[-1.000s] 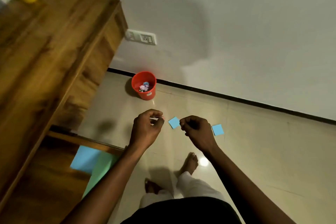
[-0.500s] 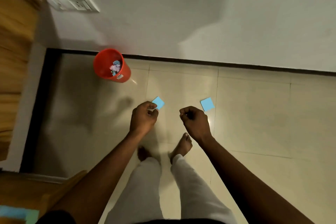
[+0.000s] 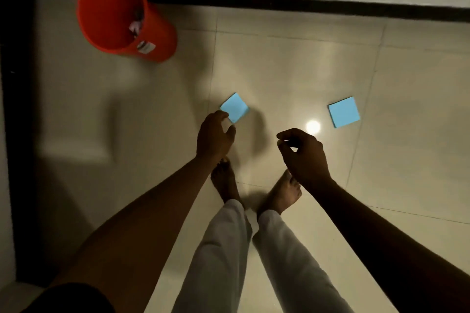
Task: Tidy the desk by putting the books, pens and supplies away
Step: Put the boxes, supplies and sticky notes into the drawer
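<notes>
Two light blue sticky notes lie flat on the beige tiled floor. One sticky note (image 3: 234, 108) shows just past the fingertips of my left hand (image 3: 215, 134). The other sticky note (image 3: 343, 111) lies up and to the right of my right hand (image 3: 304, 154). My left hand hovers with its fingers loosely curled and the thumb apart, holding nothing that I can see. The fingers of my right hand are curled, with thumb and forefinger tips close together and nothing visible between them.
An orange bin (image 3: 122, 16) with crumpled paper inside stands at the upper left by the black skirting (image 3: 305, 6) and the wall. My bare feet (image 3: 256, 190) and pale trouser legs are directly below my hands. A lamp reflection glints on the tiles.
My view has tilted down and closer to the floor; the desk and wall socket have left the frame. My left hand has loosened from a pinch, and my right hand's fist has eased slightly.
</notes>
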The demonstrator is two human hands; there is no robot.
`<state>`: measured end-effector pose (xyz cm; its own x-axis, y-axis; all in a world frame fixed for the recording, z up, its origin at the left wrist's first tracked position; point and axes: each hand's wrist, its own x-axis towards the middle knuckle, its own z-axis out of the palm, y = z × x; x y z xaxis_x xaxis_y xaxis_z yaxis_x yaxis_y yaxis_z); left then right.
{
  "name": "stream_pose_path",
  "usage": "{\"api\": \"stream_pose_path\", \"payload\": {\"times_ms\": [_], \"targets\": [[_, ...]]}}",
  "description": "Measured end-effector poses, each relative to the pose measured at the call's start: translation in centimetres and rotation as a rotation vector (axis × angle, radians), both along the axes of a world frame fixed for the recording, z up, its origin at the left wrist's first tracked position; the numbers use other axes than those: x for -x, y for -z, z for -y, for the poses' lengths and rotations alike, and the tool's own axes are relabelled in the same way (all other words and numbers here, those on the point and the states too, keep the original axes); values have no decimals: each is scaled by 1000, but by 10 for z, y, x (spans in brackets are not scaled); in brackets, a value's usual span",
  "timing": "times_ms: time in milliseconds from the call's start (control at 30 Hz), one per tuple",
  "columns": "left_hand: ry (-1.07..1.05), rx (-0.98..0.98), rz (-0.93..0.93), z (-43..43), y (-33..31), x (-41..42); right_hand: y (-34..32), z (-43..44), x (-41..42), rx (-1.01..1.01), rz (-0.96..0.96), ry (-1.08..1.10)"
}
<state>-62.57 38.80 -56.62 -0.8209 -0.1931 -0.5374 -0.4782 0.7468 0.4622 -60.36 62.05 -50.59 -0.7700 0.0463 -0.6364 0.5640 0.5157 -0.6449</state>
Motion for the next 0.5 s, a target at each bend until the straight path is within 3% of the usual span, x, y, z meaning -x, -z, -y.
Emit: {"api": "stream_pose_path", "payload": {"times_ms": [267, 500], "targets": [[89, 90, 28, 26, 161, 37, 137, 36, 2, 7, 37, -38], [37, 170, 135, 16, 233, 54, 204, 37, 16, -15, 8, -7]]}}
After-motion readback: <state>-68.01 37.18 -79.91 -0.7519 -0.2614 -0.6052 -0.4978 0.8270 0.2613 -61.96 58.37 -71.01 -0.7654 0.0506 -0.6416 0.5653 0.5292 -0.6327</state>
